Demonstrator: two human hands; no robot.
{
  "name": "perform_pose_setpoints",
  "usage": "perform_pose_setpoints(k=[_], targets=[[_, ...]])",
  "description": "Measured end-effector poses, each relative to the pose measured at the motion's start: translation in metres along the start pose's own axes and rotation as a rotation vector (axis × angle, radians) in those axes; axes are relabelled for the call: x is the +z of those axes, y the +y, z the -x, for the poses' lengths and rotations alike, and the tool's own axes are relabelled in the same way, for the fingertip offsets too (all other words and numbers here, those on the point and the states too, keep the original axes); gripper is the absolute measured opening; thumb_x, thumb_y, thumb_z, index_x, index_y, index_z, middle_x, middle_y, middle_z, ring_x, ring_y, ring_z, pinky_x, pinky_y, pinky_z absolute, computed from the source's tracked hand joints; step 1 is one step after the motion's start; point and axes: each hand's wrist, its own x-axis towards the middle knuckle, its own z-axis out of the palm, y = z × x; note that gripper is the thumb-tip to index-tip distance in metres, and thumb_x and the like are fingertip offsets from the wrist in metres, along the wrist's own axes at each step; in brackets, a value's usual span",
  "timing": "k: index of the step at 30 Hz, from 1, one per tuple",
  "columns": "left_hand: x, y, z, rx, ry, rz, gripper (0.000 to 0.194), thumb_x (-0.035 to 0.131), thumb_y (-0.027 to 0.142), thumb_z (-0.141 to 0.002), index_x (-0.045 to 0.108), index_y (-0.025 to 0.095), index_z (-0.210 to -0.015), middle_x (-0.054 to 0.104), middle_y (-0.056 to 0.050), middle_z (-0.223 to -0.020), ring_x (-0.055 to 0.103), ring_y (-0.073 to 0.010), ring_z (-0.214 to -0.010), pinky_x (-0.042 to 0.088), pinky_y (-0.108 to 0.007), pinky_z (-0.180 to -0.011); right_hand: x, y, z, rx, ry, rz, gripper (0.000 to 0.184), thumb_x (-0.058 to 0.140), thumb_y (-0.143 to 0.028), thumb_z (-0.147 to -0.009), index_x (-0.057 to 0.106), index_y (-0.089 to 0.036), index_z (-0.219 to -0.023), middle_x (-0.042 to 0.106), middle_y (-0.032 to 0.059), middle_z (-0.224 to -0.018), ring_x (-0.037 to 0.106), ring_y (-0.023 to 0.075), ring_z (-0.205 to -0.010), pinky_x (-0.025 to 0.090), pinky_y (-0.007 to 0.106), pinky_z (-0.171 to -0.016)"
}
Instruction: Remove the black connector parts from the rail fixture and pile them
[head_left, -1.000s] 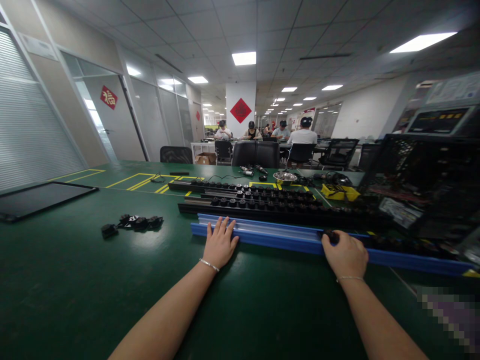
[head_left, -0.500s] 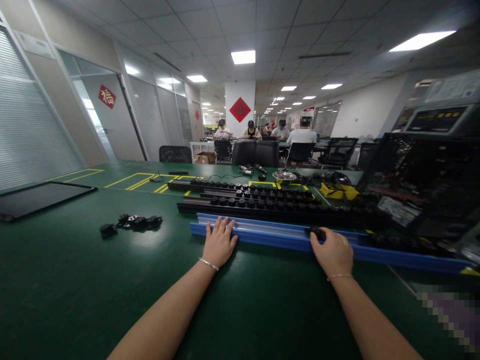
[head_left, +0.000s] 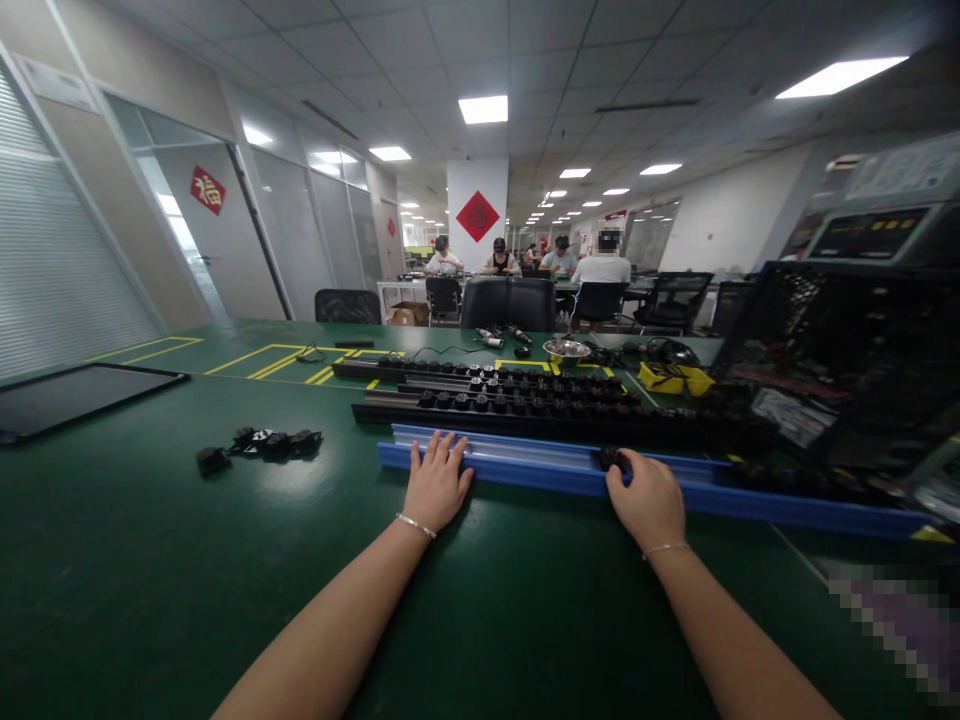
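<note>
A long blue rail [head_left: 556, 462] with an open channel lies across the table in front of me. My left hand [head_left: 436, 482] rests on its left part with the fingers spread over the channel, holding nothing else. Farther right, my right hand [head_left: 646, 495] has its fingers closed round a small black part [head_left: 611, 457] sitting in the channel. The fingers hide much of that part. More black parts [head_left: 817, 482] sit in a row at the rail's right end. Behind it lies a black rail [head_left: 375, 410] lined with similar black round-topped parts.
Loose black parts [head_left: 276, 444] lie on the green table [head_left: 150, 560] to the left, near a flat black tray [head_left: 86, 395]. Toward the back are a metal bowl [head_left: 566, 348] and a yellow bin [head_left: 679, 378]. A dark open-framed machine [head_left: 862, 350] stands at right. People sit farther off.
My right hand has slid left along the blue rail with the black part in its fingers. The left hand stays in place on the rail.
</note>
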Motion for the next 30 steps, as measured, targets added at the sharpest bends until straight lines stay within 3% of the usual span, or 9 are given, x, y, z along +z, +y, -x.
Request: perform_pose_setpoints(k=[12,30], targets=[[0.001,0.0,0.0,0.005,0.02,-0.016,0.048,0.035,0.042,-0.09,0.042,0.024,-0.135,0.045,-0.006,-0.14,0.028,-0.0263,-0.136,0.019,-0.057,-0.109,-0.002,-0.003,0.0,0.029,-0.026,-0.049,0.038,0.041,-0.029,-0.082,0.063,-0.011,-0.107,0.067,0.0129,-0.1,0.057,0.0256,-0.098,0.042,0.038,-0.087],[0.001,0.001,0.0,-0.001,0.012,-0.003,0.048,0.035,0.042,-0.09,0.042,0.024,-0.135,0.046,-0.007,-0.14,0.028,-0.0262,-0.136,0.018,-0.057,-0.109,0.004,-0.022,0.009,-0.192,-0.063,-0.078,0.039,0.042,-0.025,-0.082,0.057,-0.009,-0.114,0.065,0.013,-0.105,0.058,0.023,-0.098,0.04,0.038,-0.094]])
